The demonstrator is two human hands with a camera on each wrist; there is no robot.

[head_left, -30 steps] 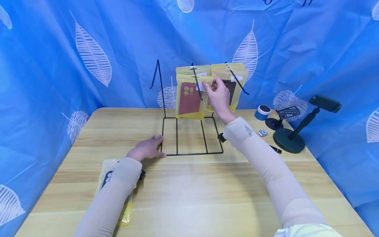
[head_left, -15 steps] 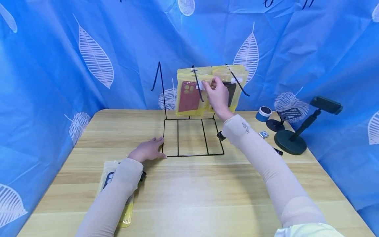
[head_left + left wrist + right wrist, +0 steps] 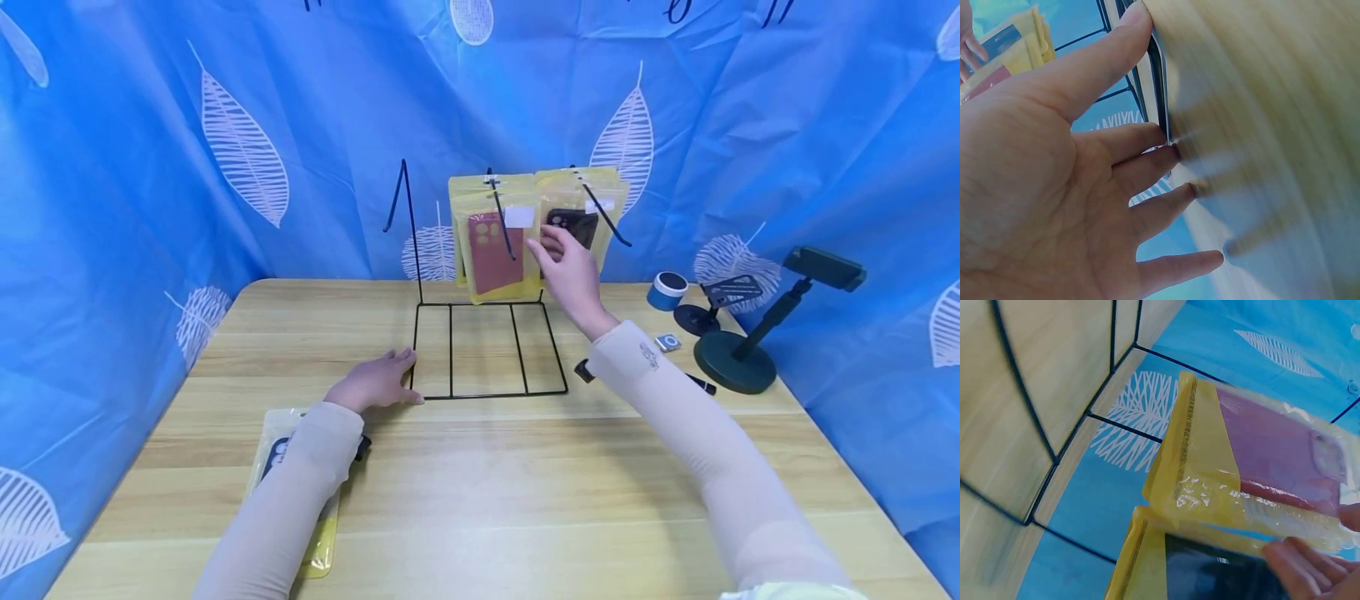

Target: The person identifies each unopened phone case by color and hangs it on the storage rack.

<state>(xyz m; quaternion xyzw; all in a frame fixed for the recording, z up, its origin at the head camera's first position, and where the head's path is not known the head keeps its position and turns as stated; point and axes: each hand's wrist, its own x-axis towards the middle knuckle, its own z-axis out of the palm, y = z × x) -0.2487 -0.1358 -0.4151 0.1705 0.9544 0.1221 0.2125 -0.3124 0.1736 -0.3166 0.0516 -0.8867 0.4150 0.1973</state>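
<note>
Hovering with loose, empty fingers beside the hanging yellow packet (image 3: 497,250), the right hand (image 3: 573,275) is holding nothing while the flat left hand (image 3: 375,382) is touching the wire rack (image 3: 487,392).

The person's left hand (image 3: 372,382) lies palm down and low, fingers straight and slightly spread, thumb stretched forward, its forearm in a pale beige sleeve (image 3: 285,500) running back toward the lower left. The right hand (image 3: 572,275) is raised in front at the end of a nearly straight arm, also in a beige sleeve (image 3: 697,442), with the wrist bent a little upward. Its fingers (image 3: 551,242) are loosely extended and slightly parted, gripping nothing; only the fingertips (image 3: 1297,562) show in the right wrist view.
</note>
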